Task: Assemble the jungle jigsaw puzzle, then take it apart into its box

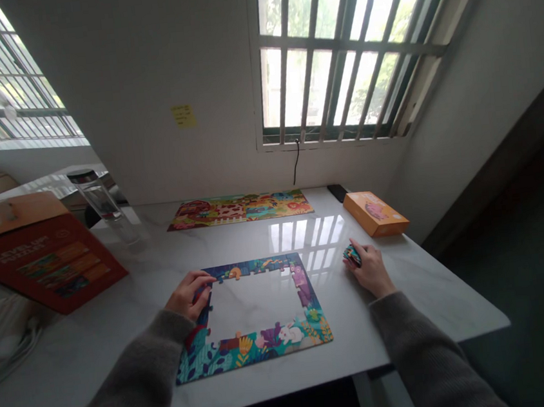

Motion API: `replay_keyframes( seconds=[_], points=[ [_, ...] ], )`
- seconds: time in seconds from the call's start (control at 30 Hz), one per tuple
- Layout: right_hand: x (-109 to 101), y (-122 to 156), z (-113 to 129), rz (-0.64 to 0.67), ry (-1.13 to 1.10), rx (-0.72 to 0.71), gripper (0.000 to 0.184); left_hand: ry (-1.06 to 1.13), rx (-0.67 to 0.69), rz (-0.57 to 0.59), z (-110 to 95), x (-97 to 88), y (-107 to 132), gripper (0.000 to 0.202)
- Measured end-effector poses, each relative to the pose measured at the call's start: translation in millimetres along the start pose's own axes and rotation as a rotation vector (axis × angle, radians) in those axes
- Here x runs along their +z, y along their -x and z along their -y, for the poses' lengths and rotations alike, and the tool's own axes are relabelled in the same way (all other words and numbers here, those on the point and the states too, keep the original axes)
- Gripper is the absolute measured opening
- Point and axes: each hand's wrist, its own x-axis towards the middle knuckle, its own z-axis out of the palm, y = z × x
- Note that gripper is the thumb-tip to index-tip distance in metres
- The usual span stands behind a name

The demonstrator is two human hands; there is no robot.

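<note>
A jigsaw puzzle border (pixel 268 353) lies on the white table, joined into a rectangle around a bare middle. Its colourful pieces show a white rabbit, leaves and purple shapes. My left hand (pixel 191 295) rests on the border's upper left side, with thumb and fingers apart and puzzle surface visible between them. To the right of the border, my right hand (pixel 370 267) is closed around a small stack of puzzle pieces (pixel 352 254) just above or on the table. The pictures on those pieces are too small to make out.
A finished farm puzzle strip (pixel 238 209) lies along the wall. An orange box (pixel 375 212) and a dark flat object (pixel 336 193) sit at the back right. On the left stand a large red box (pixel 59 258) and a clear bottle (pixel 99 199), with cables (pixel 18 353) nearby.
</note>
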Motion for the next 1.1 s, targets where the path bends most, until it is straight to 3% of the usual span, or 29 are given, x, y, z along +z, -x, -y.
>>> replay_keyframes(
  seconds=[0.2,0.33,0.43,0.57,0.67,0.77,0.93,1.03,1.1],
  points=[
    [-3.9,-4.3,29.4,-0.043,-0.117,-0.097,0.059,0.029,-0.014,0.006,-2.3,1.3,-3.6,0.025],
    [-9.7,-3.3,77.7,0.015,-0.259,-0.259,0.061,0.077,-0.036,0.036,-10.4,0.3,-12.8,0.026],
    [-13.8,-0.2,125.3,0.081,-0.383,-0.459,0.066,0.132,-0.058,0.113,-28.4,4.8,-23.3,0.030],
    [-15.6,3.9,183.0,0.148,-0.452,-0.606,0.079,0.532,-0.269,0.346,-64.2,26.4,-37.8,0.063],
    [-14.1,5.1,209.4,0.163,-0.449,-0.651,0.087,0.857,-0.373,0.446,-84.4,46.2,-47.3,0.088],
    [-12.6,5.3,220.8,0.183,-0.434,-0.672,0.094,1.019,-0.410,0.405,-92.5,57.8,-53.8,0.089],
    [-14.2,7.9,221.9,0.199,-0.426,-0.711,0.097,1.091,-0.469,0.335,-87.6,59.9,-54.6,0.083],
    [-14.3,9.7,208.0,0.181,-0.407,-0.706,0.094,1.091,-0.521,0.243,-75.0,59.8,-51.1,0.079],
    [-12.3,8.0,186.3,0.154,-0.419,-0.646,0.088,1.106,-0.566,0.180,-64.3,60.1,-48.6,0.076]
  ],
)
